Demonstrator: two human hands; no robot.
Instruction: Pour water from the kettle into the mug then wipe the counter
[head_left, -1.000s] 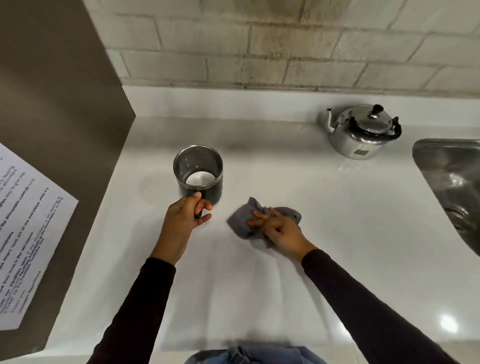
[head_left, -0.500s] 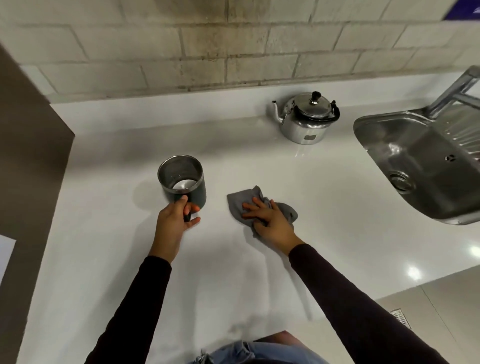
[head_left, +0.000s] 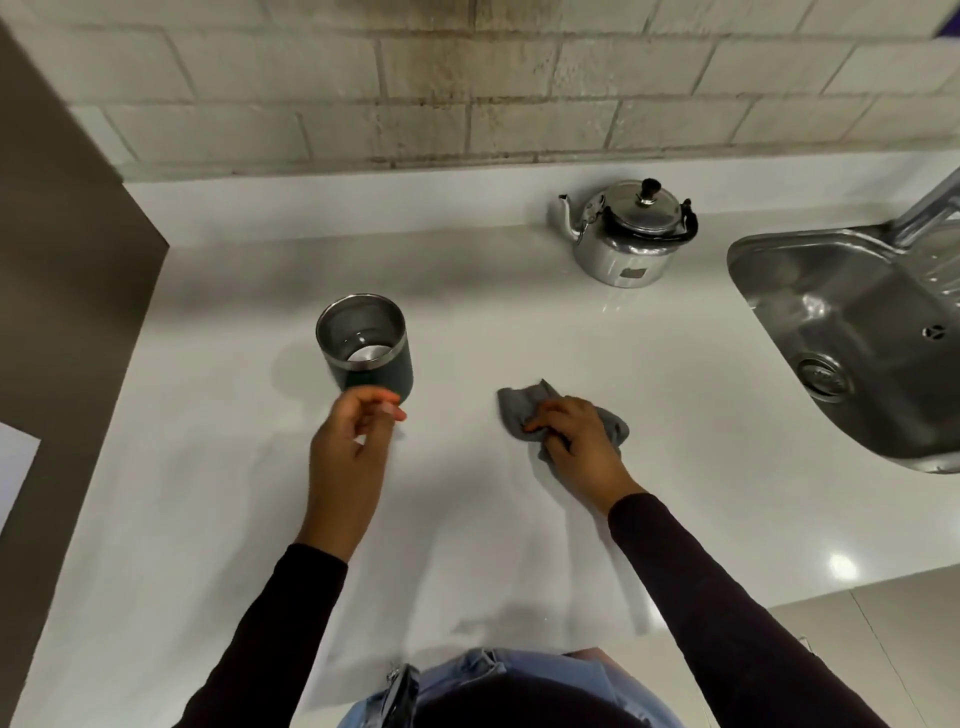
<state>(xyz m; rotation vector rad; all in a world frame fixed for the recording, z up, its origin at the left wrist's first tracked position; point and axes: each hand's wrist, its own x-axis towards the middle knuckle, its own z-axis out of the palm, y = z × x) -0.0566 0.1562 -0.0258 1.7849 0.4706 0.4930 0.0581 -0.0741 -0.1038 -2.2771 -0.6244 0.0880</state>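
**Hands, mug, cloth and kettle on the white surface**

The mug (head_left: 366, 349) stood upright on the white surface (head_left: 519, 322), left of centre, with some liquid visible at its bottom. The left hand (head_left: 349, 457) hovered just in front of it, fingers loosely curled and parted, gripping nothing; whether a fingertip touched the mug wall could not be told. The right hand (head_left: 579, 441) pressed down on a crumpled grey cloth (head_left: 519, 410), its fingers bent over the fabric. Bare surface lay between mug and cloth, and a wider bare stretch ran from the cloth back to the kettle (head_left: 628, 231). The kettle stood near the back edge below the brick wall (head_left: 467, 93), lid on, spout pointing left, well apart from both hands. To the right the surface ended at the rim of a steel sink (head_left: 769, 249). To the left it ended against a dark side panel (head_left: 62, 260). The near edge ran under the person's dark sleeves (head_left: 727, 597).
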